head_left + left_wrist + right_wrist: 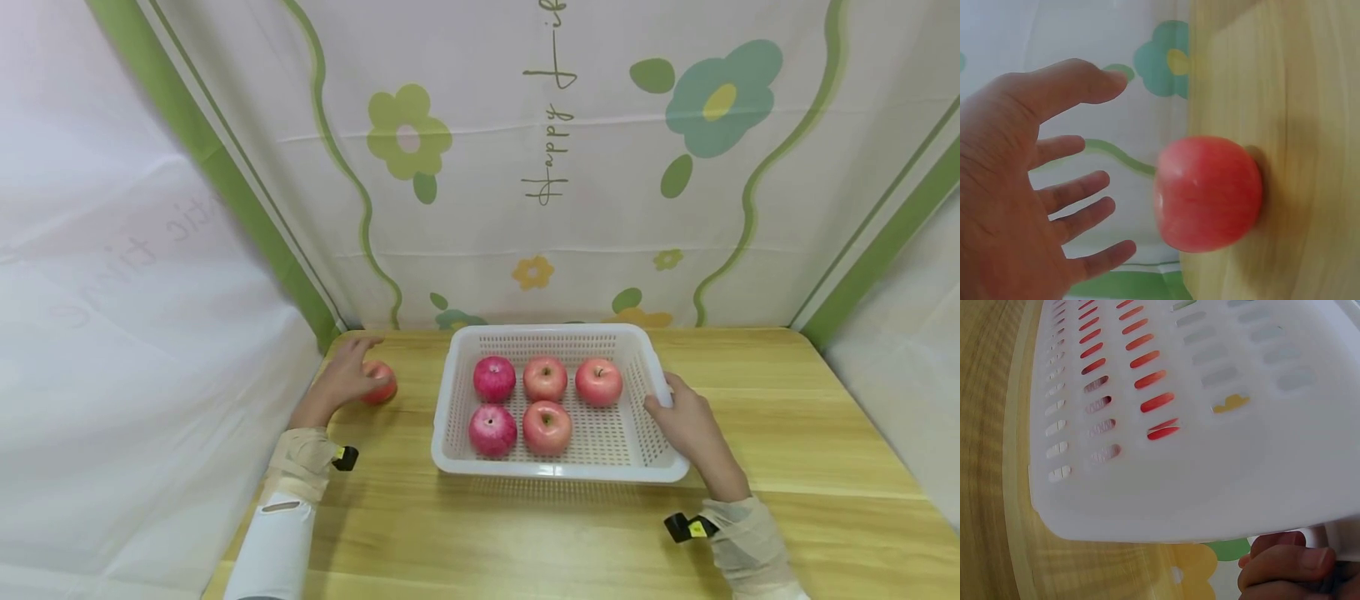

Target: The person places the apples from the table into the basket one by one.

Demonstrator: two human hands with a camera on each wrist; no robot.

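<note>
We see the left hand [347, 377] spread with loose fingers beside the apple [381, 382], left of the basket [450, 392]; the right hand [686, 425] grips the basket's rim on the wooden table [787, 433], flowered cloth [600, 167] behind.

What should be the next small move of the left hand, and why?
Probably to curl the fingers round the loose apple. The left hand is spread open beside it and does not grip it yet, and the right hand holds the rim of the white basket, which has one free place.
</note>
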